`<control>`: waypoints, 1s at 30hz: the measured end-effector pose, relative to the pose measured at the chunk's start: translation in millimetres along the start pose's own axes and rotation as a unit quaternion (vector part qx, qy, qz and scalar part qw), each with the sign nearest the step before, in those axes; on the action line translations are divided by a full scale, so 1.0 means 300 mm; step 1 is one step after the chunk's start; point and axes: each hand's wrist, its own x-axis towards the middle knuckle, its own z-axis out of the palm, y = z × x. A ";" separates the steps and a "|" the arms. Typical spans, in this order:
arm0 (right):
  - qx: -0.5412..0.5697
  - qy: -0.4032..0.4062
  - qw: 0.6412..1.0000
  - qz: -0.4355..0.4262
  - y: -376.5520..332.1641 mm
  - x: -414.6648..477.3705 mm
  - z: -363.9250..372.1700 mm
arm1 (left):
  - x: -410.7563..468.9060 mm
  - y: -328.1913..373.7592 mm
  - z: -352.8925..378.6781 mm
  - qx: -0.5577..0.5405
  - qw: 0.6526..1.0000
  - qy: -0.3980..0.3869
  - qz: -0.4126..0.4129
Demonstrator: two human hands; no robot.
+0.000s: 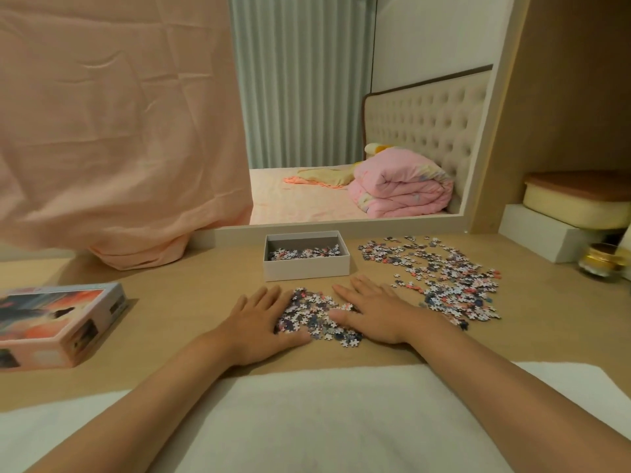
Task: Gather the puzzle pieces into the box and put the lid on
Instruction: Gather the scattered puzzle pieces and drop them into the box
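Note:
A white open box [307, 268] stands on the wooden table and holds a layer of small puzzle pieces. Just in front of it lies a heap of pieces [316, 314]. My left hand [259, 322] lies flat on the heap's left side with fingers straight. My right hand [372, 312] lies flat on its right side. A wider scatter of loose pieces [444, 278] spreads to the right of the box. The printed lid [58, 324] lies at the table's left edge, picture side up.
A pink cloth [119, 131] hangs over the table's back left. A mirror [341, 114] stands behind the box. At the right stand a white block [546, 237] with a cream container [577, 199] on it, and a small gold-lidded jar [602, 264]. A white towel [307, 421] covers the front edge.

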 end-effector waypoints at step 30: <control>0.026 0.113 0.992 -0.044 -0.101 0.030 -0.035 | 0.107 -0.044 -0.023 -0.095 0.966 0.199 0.137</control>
